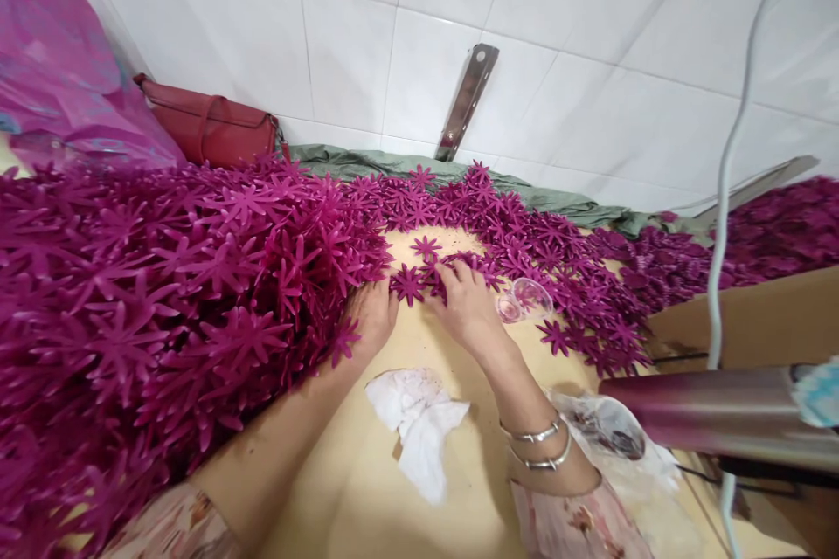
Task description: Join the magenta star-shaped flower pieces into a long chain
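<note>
My left hand [375, 314] rests at the right edge of a big heap of magenta star-shaped artificial flower pieces [242, 192]. Petals partly hide its fingers, so what it holds, if anything, cannot be made out. Over a few flower pieces near the middle of the table, my right hand [468, 306] has its fingers bent and apart, thumb away from the index finger, touching the pieces. Between the two hands lies one flat flower piece [409, 284], with another flower piece [426, 247] just behind it.
Clear plastic cups [530, 299] lie right of my right hand. A crumpled white tissue [419, 424] is on the yellowish table [367, 489]. Further right are a metal cylinder [714, 410], a plastic bag [590, 419] and a hanging white cable [724, 192]. A red handbag [210, 127] stands by the tiled wall.
</note>
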{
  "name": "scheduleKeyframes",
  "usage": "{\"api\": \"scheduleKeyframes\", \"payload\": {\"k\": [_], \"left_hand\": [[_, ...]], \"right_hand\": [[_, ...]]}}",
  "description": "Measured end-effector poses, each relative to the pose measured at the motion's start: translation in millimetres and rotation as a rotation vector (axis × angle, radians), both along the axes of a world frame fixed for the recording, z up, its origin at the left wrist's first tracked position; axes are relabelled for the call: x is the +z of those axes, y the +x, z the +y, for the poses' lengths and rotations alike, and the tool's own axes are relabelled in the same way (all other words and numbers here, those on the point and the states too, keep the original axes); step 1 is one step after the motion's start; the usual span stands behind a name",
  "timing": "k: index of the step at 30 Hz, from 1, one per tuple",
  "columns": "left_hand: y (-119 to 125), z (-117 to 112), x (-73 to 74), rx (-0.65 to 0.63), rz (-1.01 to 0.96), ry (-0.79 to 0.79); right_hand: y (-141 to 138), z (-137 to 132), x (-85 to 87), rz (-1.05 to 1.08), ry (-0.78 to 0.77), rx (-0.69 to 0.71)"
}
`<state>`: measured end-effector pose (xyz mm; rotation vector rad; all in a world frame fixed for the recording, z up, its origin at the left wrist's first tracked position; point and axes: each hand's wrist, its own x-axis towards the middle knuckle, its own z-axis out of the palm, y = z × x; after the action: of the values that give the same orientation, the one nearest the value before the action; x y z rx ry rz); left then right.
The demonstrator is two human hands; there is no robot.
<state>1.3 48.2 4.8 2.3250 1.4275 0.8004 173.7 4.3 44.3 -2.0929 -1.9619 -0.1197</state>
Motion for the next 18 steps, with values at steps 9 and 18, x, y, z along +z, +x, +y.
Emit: {"api": "scheduleKeyframes", "payload": {"k": [9,18], "left_hand": [[-6,2,-6.2,-0.271,-0.210,0.020],[-7,2,-7.4,-0.022,-0.320,0.083]], "right_hand": [[10,-70,24.4,-0.093,-0.207,0.109],[-19,6,34.9,-0.016,-0.192,-0.016]]}}
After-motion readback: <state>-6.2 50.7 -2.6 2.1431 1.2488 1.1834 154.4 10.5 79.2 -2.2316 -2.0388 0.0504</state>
